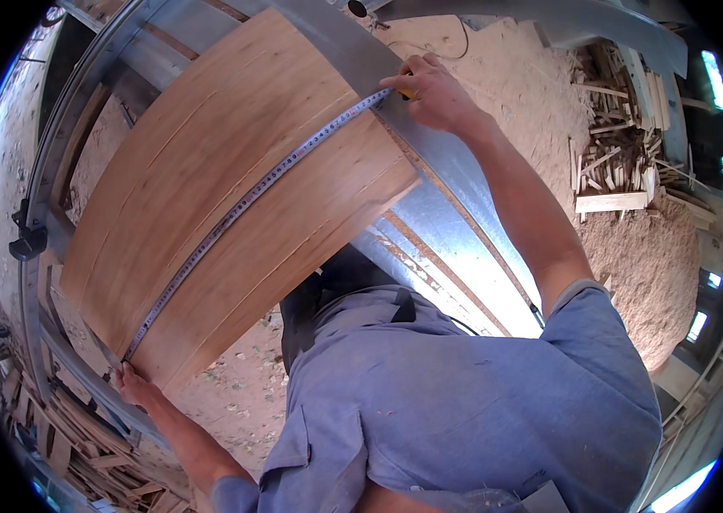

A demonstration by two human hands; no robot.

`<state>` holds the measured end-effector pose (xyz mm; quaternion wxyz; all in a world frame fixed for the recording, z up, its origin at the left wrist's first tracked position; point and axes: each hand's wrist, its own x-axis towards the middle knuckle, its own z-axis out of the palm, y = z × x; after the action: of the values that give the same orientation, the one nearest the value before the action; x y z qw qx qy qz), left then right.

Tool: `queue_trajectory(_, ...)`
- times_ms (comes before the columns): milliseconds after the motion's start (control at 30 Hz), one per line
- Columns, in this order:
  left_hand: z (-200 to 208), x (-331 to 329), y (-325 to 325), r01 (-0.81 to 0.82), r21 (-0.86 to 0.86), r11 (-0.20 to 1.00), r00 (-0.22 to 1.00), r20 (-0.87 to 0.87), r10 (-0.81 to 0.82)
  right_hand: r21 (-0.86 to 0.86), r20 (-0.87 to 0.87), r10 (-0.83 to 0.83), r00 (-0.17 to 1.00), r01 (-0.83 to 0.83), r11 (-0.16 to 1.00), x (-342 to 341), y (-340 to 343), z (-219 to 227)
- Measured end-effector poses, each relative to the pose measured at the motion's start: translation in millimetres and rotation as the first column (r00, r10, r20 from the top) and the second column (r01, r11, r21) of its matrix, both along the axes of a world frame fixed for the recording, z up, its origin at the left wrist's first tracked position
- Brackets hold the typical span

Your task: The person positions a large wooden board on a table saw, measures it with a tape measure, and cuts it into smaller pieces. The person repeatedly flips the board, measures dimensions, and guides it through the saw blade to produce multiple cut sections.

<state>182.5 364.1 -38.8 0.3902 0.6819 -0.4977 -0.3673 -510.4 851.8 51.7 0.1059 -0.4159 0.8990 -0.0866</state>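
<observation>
head view: two hands stretch a tape measure across a wooden panel.

left hand (pixel 132 382) presses the tape's end onto the near edge of the wooden panel (pixel 233 184), fingers pressed together on it. right hand (pixel 432 91) pinches the yellow tape case at the far edge, over the metal table (pixel 455 231) that carries the panel. tape measure (pixel 246 205) runs taut and diagonal across the board between both hands. sawdust heap (pixel 635 265) and a pile of wood offcuts (pixel 614 158) lie to the right; more scraps (pixel 79 445) lie lower left.
</observation>
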Motion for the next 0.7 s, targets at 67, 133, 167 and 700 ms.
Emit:
queue_trajectory(67, 4.1, -4.2, 0.3, -0.028, 0.021, 0.999, 0.997, 0.065, 0.027, -0.008, 0.0, 0.0, 1.0, 0.0, 1.0, 1.6, -0.2, -0.7)
queue_trajectory(133, 7.7, -8.9, 1.7, -0.028, 0.035, 0.999, 0.993, 0.119, 0.024, -0.027, -0.009, 0.003, 1.0, -0.003, 1.0, 1.9, 0.0, -1.5)
queue_trajectory(167, 9.9, -11.1, 1.8, -0.023, 0.037, 0.999, 0.992, 0.123, 0.018, -0.034, -0.014, 0.002, 1.0, -0.002, 0.999, 2.3, 0.4, -1.7)
queue_trajectory(700, -3.8, 48.3, -18.6, -0.036, 0.055, 0.998, 0.999, -0.025, 0.038, -0.119, -0.024, 0.007, 1.0, -0.009, 0.993, 4.7, -3.0, -13.3)
